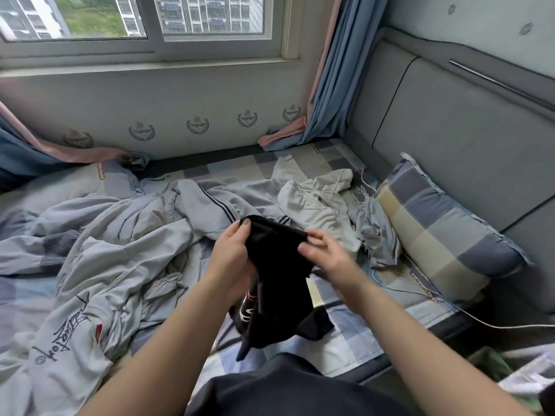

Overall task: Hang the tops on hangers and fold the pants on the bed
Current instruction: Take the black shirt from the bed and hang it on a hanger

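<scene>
Head view: left hand point(234, 250) and right hand point(327, 253) each pinch the top edge of a black garment point(279, 265), held just above the bed point(345, 349); top or pants, possibly either. Striped grey pants point(216, 205), drawstring garment point(312, 202) and printed grey top point(75, 310) lie crumpled. No hanger shows, so the task seems barely begun.
</scene>
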